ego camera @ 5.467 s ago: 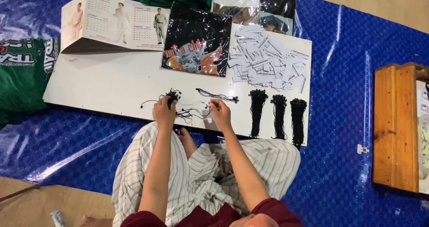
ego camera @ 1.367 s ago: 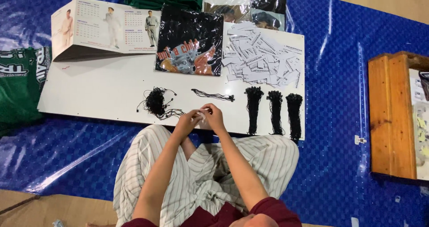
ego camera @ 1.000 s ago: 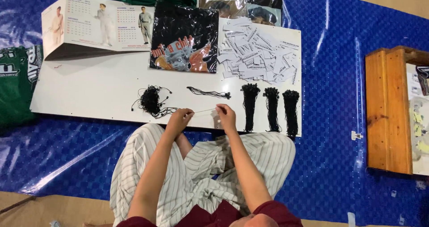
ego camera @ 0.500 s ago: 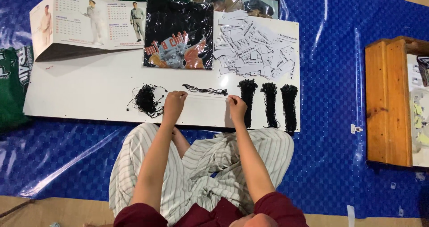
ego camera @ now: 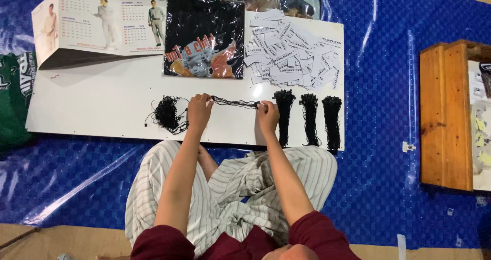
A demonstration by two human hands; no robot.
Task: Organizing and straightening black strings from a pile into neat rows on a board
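Now, compared with half a second earlier, both hands have moved up onto the white board [ego camera: 102, 111]: the left hand [ego camera: 199, 111] and the right hand [ego camera: 267, 116] each pinch one end of a thin bunch of black strings [ego camera: 232, 103], pulled straight between them, whereas before it lay untouched just above them. A tangled heap of black strings [ego camera: 166, 114] lies just left of the left hand, three tidy black bundles [ego camera: 309, 118] beside the right. The clear plastic bag [ego camera: 204, 35] holds a folded black printed shirt; paper tags [ego camera: 294, 55] lie loose.
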